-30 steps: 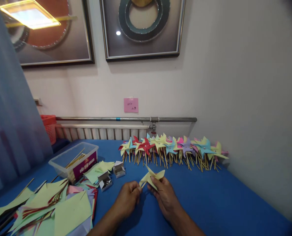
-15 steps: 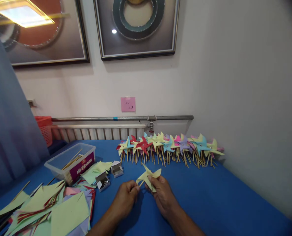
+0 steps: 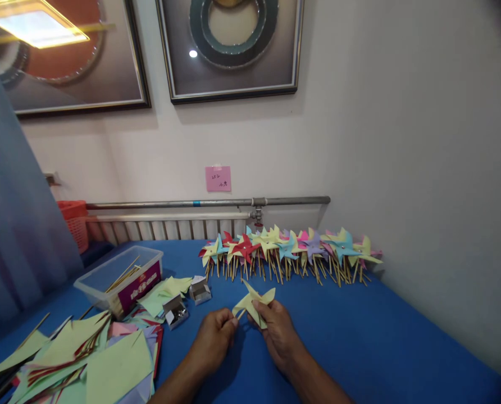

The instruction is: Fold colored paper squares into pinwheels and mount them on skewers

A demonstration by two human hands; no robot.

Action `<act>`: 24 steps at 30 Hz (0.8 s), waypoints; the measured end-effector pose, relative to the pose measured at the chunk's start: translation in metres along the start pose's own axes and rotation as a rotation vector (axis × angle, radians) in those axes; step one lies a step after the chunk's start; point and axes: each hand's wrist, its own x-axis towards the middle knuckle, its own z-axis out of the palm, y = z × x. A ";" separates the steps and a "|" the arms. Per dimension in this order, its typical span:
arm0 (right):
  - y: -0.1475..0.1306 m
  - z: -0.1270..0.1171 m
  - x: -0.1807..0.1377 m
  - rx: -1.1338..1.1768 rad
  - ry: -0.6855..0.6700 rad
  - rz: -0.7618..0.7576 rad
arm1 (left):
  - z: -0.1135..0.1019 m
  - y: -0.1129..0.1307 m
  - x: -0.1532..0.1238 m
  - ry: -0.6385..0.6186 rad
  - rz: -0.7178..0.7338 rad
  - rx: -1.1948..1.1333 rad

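We hold a pale yellow paper pinwheel (image 3: 249, 303) over the middle of the blue table (image 3: 343, 336), nearer to us than the row of pinwheels (image 3: 271, 249) along the back edge. Our right hand (image 3: 279, 331) grasps the paper, thumb pressed on its face near the centre; our left hand (image 3: 214, 340) has its fingertips closed on what looks like the thin stick (image 3: 241, 315), just below the blades. We judge the whole piece very light, the paper springy yet easily creased or torn, the stick stiff but slim enough to snap if bent. It seems best to take hold by the stick or the layered centre, with a gentle pinch, and leave the curled blade tips free.
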 end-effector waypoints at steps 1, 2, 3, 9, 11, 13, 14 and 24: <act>0.000 0.000 0.000 0.000 0.000 -0.002 | 0.000 0.000 0.000 0.005 -0.001 0.005; 0.001 -0.001 0.001 0.001 0.001 -0.002 | 0.000 0.000 0.000 0.011 0.001 0.014; 0.001 -0.001 0.001 0.003 0.002 -0.001 | 0.000 0.000 0.000 0.018 0.007 0.028; 0.002 -0.002 0.002 0.000 0.009 0.002 | -0.002 0.002 -0.002 0.045 0.047 0.115; 0.003 -0.002 0.003 -0.002 0.014 -0.010 | -0.002 0.002 -0.002 0.046 0.045 0.121; 0.004 -0.003 0.004 -0.001 0.016 -0.021 | -0.001 0.002 -0.002 0.051 0.044 0.130; 0.005 -0.003 0.004 0.000 0.017 -0.023 | -0.001 0.002 -0.003 0.058 0.046 0.138; 0.004 -0.001 0.001 -0.030 0.017 -0.038 | 0.005 0.007 -0.012 0.210 0.134 0.403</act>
